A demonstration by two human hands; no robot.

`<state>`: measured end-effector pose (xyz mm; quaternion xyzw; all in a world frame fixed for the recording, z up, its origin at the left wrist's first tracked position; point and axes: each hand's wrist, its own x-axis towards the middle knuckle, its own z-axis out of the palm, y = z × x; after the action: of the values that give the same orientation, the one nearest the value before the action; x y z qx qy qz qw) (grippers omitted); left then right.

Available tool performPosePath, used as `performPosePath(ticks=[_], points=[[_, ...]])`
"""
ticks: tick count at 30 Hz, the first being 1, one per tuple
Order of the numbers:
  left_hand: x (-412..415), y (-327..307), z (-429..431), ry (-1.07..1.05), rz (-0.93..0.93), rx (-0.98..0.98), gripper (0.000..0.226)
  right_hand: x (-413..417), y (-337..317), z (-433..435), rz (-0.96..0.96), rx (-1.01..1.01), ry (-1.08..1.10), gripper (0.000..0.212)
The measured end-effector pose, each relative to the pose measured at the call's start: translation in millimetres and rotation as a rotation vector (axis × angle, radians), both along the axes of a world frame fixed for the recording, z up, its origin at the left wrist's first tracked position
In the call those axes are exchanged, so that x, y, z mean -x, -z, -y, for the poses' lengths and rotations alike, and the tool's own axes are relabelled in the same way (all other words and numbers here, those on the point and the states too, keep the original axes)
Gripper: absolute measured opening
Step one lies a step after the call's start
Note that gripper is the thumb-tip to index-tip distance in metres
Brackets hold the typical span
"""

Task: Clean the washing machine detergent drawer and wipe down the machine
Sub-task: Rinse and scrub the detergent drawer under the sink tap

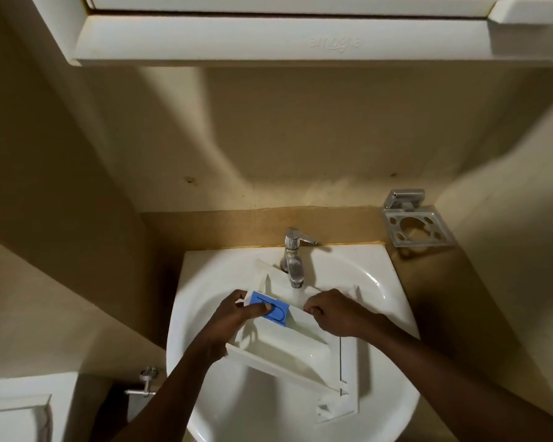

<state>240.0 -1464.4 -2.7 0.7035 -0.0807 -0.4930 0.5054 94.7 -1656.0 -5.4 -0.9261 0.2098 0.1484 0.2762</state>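
Two bare hands hold a white detergent drawer [288, 346] over the white wash basin [377, 282], under the chrome tap [294, 260], from which a thin stream of water falls into the drawer's far end. The drawer lies slantwise across the bowl, its front panel nearest the camera and tilted toward the lower right. The left hand [237, 314] grips the drawer's left wall, fingers curled round the edge and the thumb pressed on the blue softener cap [270, 309] that sits in the left compartment. The right hand [332, 314] is closed over the drawer's right wall, fingers bent down on the rim. A chrome toothbrush holder [415, 226] is fixed to the beige wall to the right of the basin, and a cream cabinet [268, 39] hangs above.
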Motion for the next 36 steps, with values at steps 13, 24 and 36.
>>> performPosePath(ticks=[13,24,36], points=[[-12,5,-10,0.013,0.147,0.031,0.062,25,-2,-31,0.010,0.036,-0.019,0.038],[-16,7,-1,-0.015,0.195,0.004,0.064,29,-3,-52,0.013,0.054,-0.072,0.014],[-11,0,1,-0.004,0.233,-0.050,0.057,-2,-9,-3,-0.158,-0.085,0.077,0.022]])
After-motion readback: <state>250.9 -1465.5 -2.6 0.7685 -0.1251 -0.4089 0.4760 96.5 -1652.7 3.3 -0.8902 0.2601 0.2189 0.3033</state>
